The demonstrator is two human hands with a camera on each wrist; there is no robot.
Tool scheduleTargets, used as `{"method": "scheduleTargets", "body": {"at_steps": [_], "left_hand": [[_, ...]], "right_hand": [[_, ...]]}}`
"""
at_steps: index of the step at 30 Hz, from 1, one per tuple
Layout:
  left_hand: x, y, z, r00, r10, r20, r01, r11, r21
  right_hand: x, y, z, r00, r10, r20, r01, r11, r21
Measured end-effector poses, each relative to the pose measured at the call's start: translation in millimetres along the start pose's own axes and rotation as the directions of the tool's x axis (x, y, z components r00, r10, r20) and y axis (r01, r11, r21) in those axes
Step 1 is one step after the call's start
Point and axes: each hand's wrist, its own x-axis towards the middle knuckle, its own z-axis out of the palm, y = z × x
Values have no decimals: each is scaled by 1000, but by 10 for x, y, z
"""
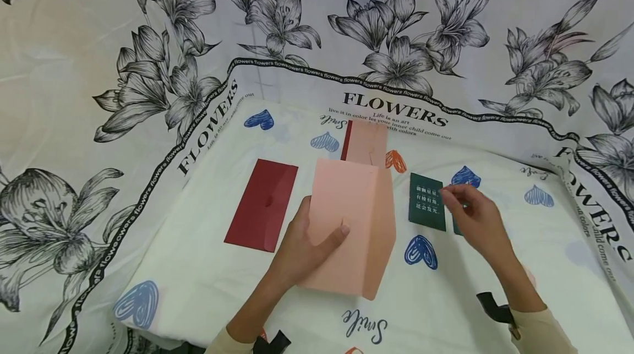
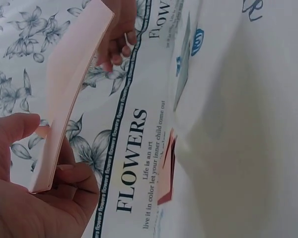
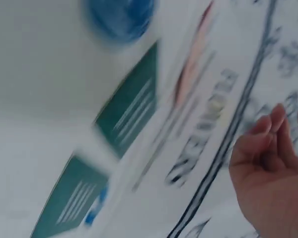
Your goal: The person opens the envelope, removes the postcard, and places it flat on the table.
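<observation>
My left hand (image 1: pixel 302 244) grips a pink envelope (image 1: pixel 342 194) above the bed, its thumb on the front and its fingers behind. The envelope's long flap (image 1: pixel 381 233) is unfolded on the right side. In the left wrist view the envelope (image 2: pixel 72 94) appears edge-on between thumb and fingers. My right hand (image 1: pixel 473 216) hovers over two green cards with white writing, its fingers loosely bent. Nothing shows between those fingers in the right wrist view. One green card (image 1: pixel 427 201) lies left of this hand; the other card (image 3: pixel 69 198) is mostly behind it in the head view.
A dark red envelope (image 1: pixel 261 205) lies to the left on the white, heart-printed cloth (image 1: pixel 193 288). Beyond the held envelope lies another pink piece (image 1: pixel 367 142) with a dark red edge, partly covered from view. Floral fabric (image 1: pixel 396 23) surrounds the surface.
</observation>
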Motion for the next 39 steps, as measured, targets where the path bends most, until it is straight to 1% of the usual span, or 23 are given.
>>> {"method": "scheduleTargets", "body": {"at_steps": [2,4,5,7,8,10,13,16,18,23,26,33,37,39], "left_hand": [[-3,11,33,1000,1,10,-1,1000,-26],[-10,21,70,1000,3,24,-2,999,-42],[-17,25,90,999,0,33,2,999,-47],[-33,31,131,998,-3,56,6,998,-56],[-41,33,154,998,-3,67,7,998,-55],[-63,37,188,996,-6,94,12,998,-60],[-89,40,219,993,-2,117,10,998,-63],[-107,36,224,992,-1,130,9,998,-62],[-117,30,218,990,1,139,7,998,-59],[-138,14,194,986,13,166,-2,998,-64],[-146,11,182,983,24,180,-12,997,-70],[-168,11,159,975,96,200,-77,992,-103],[-175,2,147,971,117,210,-100,991,-90],[-176,3,143,970,126,209,-110,990,-87]], "right_hand": [[-86,-225,110,992,-88,88,77,989,125],[-173,-417,205,971,-159,179,110,960,259],[-215,-495,248,957,-186,222,107,940,325],[-296,-623,319,931,-213,296,65,896,440],[-332,-672,345,920,-220,323,41,877,479],[-386,-752,385,906,-219,361,-2,852,523],[-432,-828,410,905,-203,375,-34,842,539],[-455,-856,419,911,-178,371,-53,843,535],[-465,-863,424,910,-173,376,-62,842,536],[-476,-886,435,907,-184,379,-57,837,544],[-478,-906,433,909,-188,372,-51,836,546],[-504,-938,415,910,-167,380,-77,833,548],[-512,-943,434,910,-208,359,-38,820,572],[-512,-954,444,910,-239,338,-1,815,579]]}}
